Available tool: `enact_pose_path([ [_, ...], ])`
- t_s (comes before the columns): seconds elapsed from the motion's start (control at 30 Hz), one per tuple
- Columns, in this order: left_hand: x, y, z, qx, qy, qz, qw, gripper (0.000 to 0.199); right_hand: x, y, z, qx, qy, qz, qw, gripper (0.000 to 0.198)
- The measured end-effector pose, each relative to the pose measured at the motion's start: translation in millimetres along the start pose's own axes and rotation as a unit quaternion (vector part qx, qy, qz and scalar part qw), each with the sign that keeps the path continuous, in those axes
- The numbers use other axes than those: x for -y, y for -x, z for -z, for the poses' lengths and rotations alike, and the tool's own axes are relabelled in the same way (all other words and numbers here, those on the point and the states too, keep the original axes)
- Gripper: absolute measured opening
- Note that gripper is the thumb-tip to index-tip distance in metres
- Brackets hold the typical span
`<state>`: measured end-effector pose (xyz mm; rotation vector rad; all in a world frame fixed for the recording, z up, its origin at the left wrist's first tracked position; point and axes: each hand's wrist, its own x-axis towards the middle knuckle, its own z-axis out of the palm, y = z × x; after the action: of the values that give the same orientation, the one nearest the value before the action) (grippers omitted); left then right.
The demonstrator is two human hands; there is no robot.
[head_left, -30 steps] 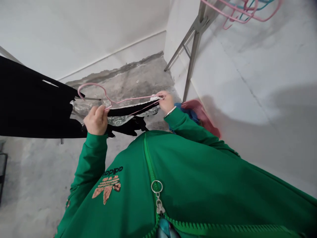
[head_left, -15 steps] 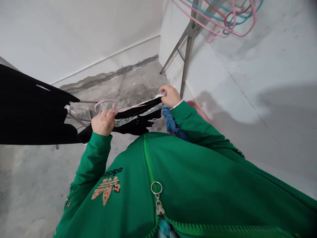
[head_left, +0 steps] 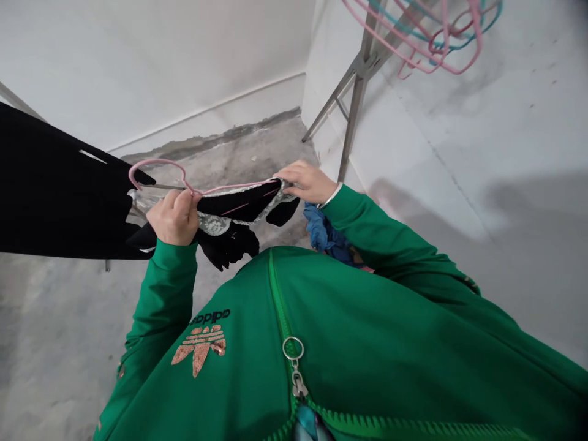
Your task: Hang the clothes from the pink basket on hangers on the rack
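Observation:
A pink clothes hanger (head_left: 158,162) lies inside the neck of a black garment with white lace trim (head_left: 215,224). My left hand (head_left: 173,215) is closed round the hanger near the base of its hook, with some of the cloth. My right hand (head_left: 309,181) pinches the garment's lace edge at the hanger's other end, thumb below and fingers on top. Between my hands the neckline is stretched, and the hanger's pink bar shows against the black cloth. The lower part of the garment hangs down in front of my green jacket.
Black clothing (head_left: 59,190) hangs at the left. Pink and blue hangers (head_left: 441,43) hang at the upper right, by a metal rack (head_left: 362,67) near the white wall. Blue cloth (head_left: 321,229) lies below my right forearm. The floor (head_left: 59,331) is grey concrete.
My left hand has moved left with the hanger, whose hook now shows larger. My right hand has shifted slightly left along the lace edge, and the neckline is spread wider.

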<state>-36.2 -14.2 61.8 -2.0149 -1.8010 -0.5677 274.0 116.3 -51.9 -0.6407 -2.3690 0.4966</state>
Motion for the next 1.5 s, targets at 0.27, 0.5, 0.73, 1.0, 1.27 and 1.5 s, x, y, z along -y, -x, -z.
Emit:
enact_pose_path([
  [0.27,-13,6,1,0.045,-0.014,-0.010,0.999,0.039,27,-17,-6,0.031,0.016,0.002,0.999,0.035],
  [0.5,5,6,-16,0.126,0.006,0.026,0.992,0.035,46,-23,-11,-0.018,0.064,-0.056,0.996,0.043],
  [0.73,34,19,-10,0.157,-0.048,0.058,0.985,0.051,45,-15,19,-0.072,0.153,-0.064,0.984,0.043],
  [1.0,17,8,5,0.311,0.002,0.084,0.947,0.053,52,-17,29,-0.058,0.241,-0.045,0.968,0.034],
  [1.27,30,3,17,0.310,0.113,0.007,0.944,0.055,52,-14,25,-0.110,0.220,-0.049,0.968,0.035],
  [1.5,44,-13,-7,0.182,0.106,0.004,0.978,0.032,56,-22,37,-0.140,0.148,-0.050,0.978,0.039],
])
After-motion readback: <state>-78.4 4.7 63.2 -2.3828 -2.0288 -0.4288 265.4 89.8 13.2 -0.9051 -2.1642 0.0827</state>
